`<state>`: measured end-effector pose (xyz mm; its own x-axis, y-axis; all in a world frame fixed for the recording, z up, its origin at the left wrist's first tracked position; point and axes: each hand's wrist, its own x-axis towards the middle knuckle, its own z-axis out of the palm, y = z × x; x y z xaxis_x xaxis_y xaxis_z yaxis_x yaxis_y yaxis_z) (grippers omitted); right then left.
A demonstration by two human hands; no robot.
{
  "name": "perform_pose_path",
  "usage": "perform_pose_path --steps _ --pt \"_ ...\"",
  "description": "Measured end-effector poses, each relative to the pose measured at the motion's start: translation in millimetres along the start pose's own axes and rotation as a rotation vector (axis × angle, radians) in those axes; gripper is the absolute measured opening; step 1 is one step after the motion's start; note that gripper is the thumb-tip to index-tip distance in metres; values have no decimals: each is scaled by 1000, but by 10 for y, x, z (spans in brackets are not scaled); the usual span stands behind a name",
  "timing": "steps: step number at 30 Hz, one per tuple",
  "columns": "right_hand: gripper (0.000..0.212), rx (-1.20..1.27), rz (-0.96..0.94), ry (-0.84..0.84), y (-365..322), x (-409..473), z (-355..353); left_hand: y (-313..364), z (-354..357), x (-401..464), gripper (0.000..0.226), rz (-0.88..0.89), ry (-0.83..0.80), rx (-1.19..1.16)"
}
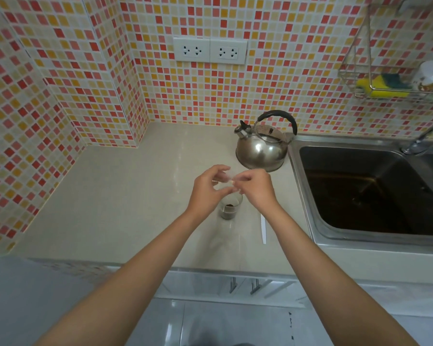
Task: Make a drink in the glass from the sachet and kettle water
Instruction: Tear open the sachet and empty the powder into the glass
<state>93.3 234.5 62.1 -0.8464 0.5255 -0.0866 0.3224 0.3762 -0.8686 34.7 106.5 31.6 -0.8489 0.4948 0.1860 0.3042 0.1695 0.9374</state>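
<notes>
Pale sachet [227, 180] pinched between both hands, left [206, 189], right [256, 188], above glass [229, 208], kettle [261, 148] behind

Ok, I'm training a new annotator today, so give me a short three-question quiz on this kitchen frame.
1. True or false: the glass already holds brown powder.
2. What lies on the counter right of the glass? A) spoon B) white stick C) lid
3. Fill in: the kettle stands just left of the ___.

Key: 1 true. 2 B, the white stick. 3 sink. Both the left hand and right hand pinch the sachet above the glass.
</notes>
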Motion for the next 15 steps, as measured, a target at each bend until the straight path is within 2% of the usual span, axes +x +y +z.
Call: perform_pose_path --steps 3,5,9,15 --pt "10 -83 -64 -38 -16 6 -73 27 -63 43 16 -35 -59 -121" --pt "9 -76 -75 -52 -34 4 -106 24 -99 76 7 -49 -70 -158" --pt "8 -37 -144 -57 -36 16 -162 22 -145 120 1 -80 -61 -132" --pt "8 -177 -249 -56 -53 8 -150 103 -158 157 6 -63 -92 -53"
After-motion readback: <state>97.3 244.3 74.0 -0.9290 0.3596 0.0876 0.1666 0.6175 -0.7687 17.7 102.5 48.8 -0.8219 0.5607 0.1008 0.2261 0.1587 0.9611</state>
